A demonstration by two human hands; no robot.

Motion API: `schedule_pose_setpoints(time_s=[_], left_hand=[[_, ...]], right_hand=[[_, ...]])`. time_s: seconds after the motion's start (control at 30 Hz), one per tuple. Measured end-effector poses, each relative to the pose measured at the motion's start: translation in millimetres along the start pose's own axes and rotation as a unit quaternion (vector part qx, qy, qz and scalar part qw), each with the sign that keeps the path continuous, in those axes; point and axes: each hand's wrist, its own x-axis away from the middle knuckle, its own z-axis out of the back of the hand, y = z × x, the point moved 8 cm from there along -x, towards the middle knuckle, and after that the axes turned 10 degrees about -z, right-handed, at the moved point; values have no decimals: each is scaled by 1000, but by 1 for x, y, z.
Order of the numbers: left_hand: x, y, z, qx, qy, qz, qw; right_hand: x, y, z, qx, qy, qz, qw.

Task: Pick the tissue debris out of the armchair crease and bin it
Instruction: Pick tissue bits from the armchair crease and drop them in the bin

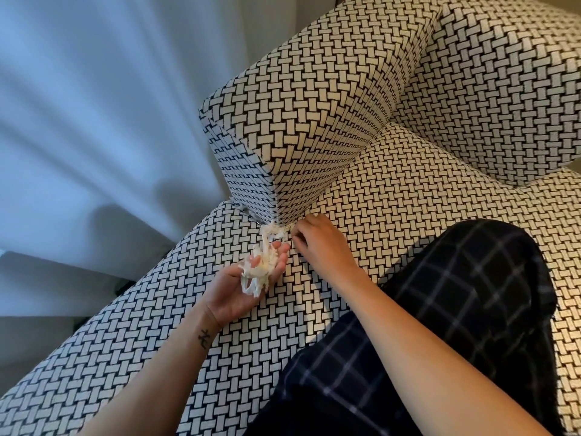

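Left hand [240, 289] sits palm-up, grip released, cradling the tissue debris [261, 268] that trails into the armchair [408, 196] crease under the armrest [314, 105], right hand [323, 243] curled into the crease just right of it, can't tell if its grip's got anything.

On the right hand [319, 243], curled fingers [301, 237] tuck their tips out of sight. Pinching or not? Can't tell. Just beyond them, shredded white tissue debris [262, 265] vanishes into the crease of the black-and-cream basket-weave armchair [408, 190]. Shreds cover much of the palm of the left hand [232, 291], and both forearms run off the bottom edge.
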Motion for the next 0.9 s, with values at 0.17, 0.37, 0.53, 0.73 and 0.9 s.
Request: schedule_pose_setpoints(time_s=[0.17,0.37,0.53,0.73,0.9], left_hand=[[-1,3,0,-68,28,-37,997],[-7,-12,-35,-125,38,-87,988],[-27,-37,-54,-100,61,-67,991],[-44,-61,-90,-204,65,-90,973],[-61,-87,-143,-292,85,-115,946]], right_hand=[[9,13,9,-219,-38,-93,970],[38,-7,19,-273,-104,-57,955],[44,11,27,-233,-71,-79,967],[48,38,56,-237,-38,-94,966],[56,75,101,-309,37,-138,940]])
